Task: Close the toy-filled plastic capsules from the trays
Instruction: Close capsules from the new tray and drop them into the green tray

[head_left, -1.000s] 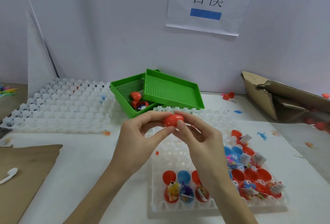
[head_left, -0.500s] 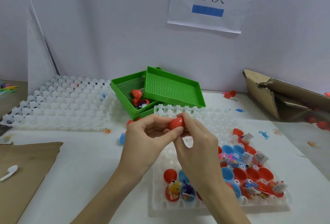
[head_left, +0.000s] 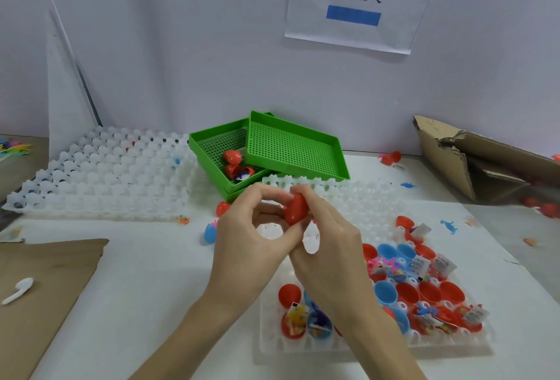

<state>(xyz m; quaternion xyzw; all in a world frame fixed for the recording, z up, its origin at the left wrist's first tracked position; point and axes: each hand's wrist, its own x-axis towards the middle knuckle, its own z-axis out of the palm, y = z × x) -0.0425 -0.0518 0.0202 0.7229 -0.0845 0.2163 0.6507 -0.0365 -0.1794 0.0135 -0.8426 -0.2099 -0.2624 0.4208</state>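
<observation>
Toys (head_left: 295, 317) fill tray's (head_left: 375, 346) open capsules (head_left: 407, 292).

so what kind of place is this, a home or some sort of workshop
Most likely a small toy-packing workstation, not a home. White cell trays hold rows of open capsules with toys, a printed station sign hangs on the wall, and both hands hold a red capsule.

Both hands are meeting above the table (head_left: 145, 288), the left hand (head_left: 251, 243) and right hand (head_left: 330, 252) holding a capsule (head_left: 296, 209) between them. Below and right of them a tray of open capsules (head_left: 424, 340) is lying. Behind the hands two stacked perforated trays (head_left: 291, 149) are sitting, with empty cell trays (head_left: 100, 176) lying to their left. A cardboard box (head_left: 472, 161) is lying at far right.
</observation>
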